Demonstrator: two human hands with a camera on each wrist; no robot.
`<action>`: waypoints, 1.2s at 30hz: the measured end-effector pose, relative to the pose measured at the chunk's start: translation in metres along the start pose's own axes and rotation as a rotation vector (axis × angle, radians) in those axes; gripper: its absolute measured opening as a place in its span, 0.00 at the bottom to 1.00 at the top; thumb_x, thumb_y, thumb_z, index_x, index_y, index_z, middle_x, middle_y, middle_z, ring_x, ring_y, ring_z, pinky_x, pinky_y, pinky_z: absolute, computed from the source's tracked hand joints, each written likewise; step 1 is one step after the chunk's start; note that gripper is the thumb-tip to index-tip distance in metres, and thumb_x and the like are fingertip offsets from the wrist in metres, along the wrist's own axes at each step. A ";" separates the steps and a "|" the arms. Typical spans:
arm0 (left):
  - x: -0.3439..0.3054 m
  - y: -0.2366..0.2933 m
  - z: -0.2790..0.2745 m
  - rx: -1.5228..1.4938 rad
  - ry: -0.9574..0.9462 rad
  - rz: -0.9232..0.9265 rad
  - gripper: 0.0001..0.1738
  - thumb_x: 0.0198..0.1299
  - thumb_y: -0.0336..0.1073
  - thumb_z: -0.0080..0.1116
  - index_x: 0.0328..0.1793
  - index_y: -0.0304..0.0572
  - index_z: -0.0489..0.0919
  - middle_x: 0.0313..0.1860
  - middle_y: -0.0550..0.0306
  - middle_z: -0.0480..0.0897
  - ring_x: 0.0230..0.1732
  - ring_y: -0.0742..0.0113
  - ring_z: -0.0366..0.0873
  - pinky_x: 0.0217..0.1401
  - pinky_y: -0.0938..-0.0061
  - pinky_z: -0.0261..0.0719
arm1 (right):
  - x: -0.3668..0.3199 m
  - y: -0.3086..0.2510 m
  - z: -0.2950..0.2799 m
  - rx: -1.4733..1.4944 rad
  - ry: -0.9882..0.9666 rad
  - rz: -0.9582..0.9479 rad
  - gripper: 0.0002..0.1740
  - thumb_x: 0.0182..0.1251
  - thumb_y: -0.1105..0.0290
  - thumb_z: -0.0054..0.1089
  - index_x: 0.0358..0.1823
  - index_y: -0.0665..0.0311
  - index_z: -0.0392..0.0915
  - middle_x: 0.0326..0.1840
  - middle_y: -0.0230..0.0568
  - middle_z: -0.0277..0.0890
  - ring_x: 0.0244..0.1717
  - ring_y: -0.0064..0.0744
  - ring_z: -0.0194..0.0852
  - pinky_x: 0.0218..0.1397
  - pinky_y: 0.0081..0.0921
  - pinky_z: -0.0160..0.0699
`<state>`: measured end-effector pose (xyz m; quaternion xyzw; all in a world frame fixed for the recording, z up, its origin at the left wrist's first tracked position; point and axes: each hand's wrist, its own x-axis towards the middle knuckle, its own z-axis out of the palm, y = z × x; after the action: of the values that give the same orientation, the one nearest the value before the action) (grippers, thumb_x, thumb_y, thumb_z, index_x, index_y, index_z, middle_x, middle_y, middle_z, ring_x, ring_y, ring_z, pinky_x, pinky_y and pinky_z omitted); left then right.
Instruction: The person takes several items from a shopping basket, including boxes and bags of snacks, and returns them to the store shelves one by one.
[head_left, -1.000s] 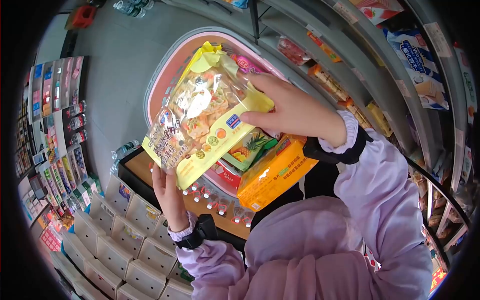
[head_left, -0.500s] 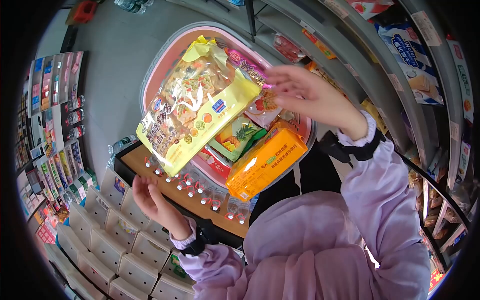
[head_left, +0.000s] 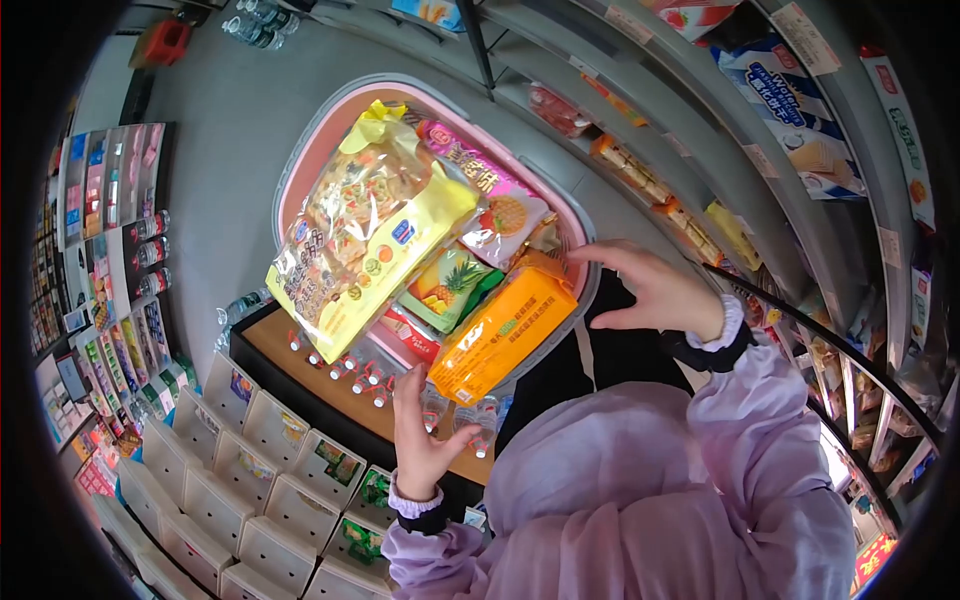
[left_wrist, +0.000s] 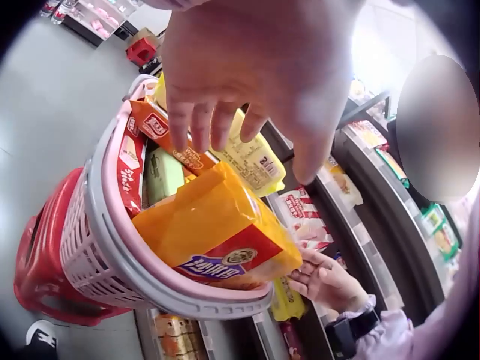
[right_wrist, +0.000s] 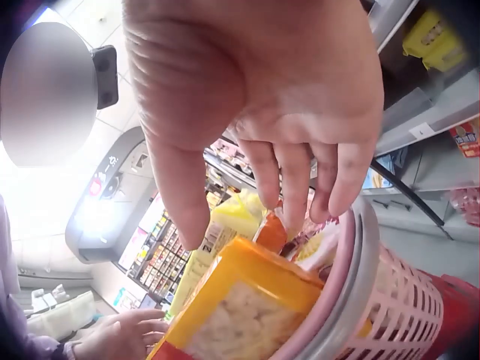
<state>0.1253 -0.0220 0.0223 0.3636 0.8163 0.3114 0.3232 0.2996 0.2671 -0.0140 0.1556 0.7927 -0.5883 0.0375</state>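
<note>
My left hand (head_left: 422,445) is held with thumb and fingers spread just below the near end of an orange snack package (head_left: 508,328). My right hand (head_left: 655,295) spreads its fingers at the package's opposite end, fingertips right at the basket rim in the head view. Neither hand grips anything. The orange package lies tilted on top at the near side of a pink and grey plastic basket (head_left: 290,180). Beside it in the basket are a large yellow bag with a clear window (head_left: 370,235), a pink bag (head_left: 500,205) and a green pack with a pineapple picture (head_left: 447,285).
The basket stands on a red stool-like support (left_wrist: 45,255). Shelves with packaged snacks (head_left: 790,110) curve along the right. Small bottles (head_left: 365,380) line a wooden ledge in front of beige bins (head_left: 270,430). Water bottles (head_left: 250,30) stand on the floor at the far left.
Both hands have let go of the large yellow bag, which now lies in the basket. They have moved toward me, to the two ends of the orange package.
</note>
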 end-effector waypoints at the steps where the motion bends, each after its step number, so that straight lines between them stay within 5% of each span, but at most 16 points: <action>1: 0.000 0.002 0.001 0.026 -0.038 0.003 0.49 0.31 0.33 0.73 0.63 0.35 0.60 0.57 0.43 0.66 0.57 0.50 0.66 0.58 0.64 0.66 | 0.003 -0.002 0.003 -0.065 0.033 -0.040 0.38 0.43 0.69 0.68 0.59 0.62 0.62 0.56 0.44 0.65 0.57 0.42 0.62 0.60 0.32 0.60; 4: 0.001 0.001 0.006 0.219 -0.068 0.054 0.51 0.31 0.34 0.74 0.64 0.35 0.58 0.60 0.44 0.64 0.59 0.51 0.65 0.60 0.64 0.64 | 0.010 0.001 0.015 -0.241 0.070 -0.116 0.37 0.41 0.71 0.67 0.57 0.63 0.63 0.53 0.45 0.67 0.55 0.43 0.64 0.59 0.34 0.62; 20: 0.009 -0.031 0.028 0.026 0.039 -0.040 0.41 0.33 0.27 0.70 0.59 0.36 0.65 0.56 0.47 0.70 0.58 0.52 0.67 0.60 0.66 0.64 | 0.049 0.004 0.022 -0.363 -0.014 -0.267 0.33 0.38 0.78 0.63 0.53 0.61 0.67 0.51 0.41 0.70 0.54 0.41 0.65 0.59 0.33 0.63; 26: 0.007 -0.032 0.030 0.001 0.095 0.040 0.33 0.35 0.27 0.68 0.53 0.36 0.70 0.53 0.44 0.72 0.56 0.50 0.70 0.57 0.66 0.68 | 0.051 0.004 0.021 -0.231 -0.144 -0.214 0.32 0.41 0.75 0.66 0.53 0.62 0.67 0.55 0.43 0.68 0.56 0.43 0.64 0.61 0.34 0.60; 36: -0.007 -0.003 -0.015 -0.074 0.094 0.094 0.34 0.35 0.33 0.71 0.52 0.35 0.72 0.52 0.44 0.73 0.52 0.51 0.73 0.54 0.66 0.70 | 0.030 -0.040 0.008 -0.074 -0.109 -0.215 0.31 0.42 0.77 0.65 0.53 0.63 0.67 0.55 0.44 0.66 0.59 0.43 0.62 0.63 0.34 0.58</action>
<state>0.1167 -0.0336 0.0317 0.3742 0.8005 0.3731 0.2828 0.2592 0.2554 0.0129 0.0360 0.8227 -0.5669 0.0231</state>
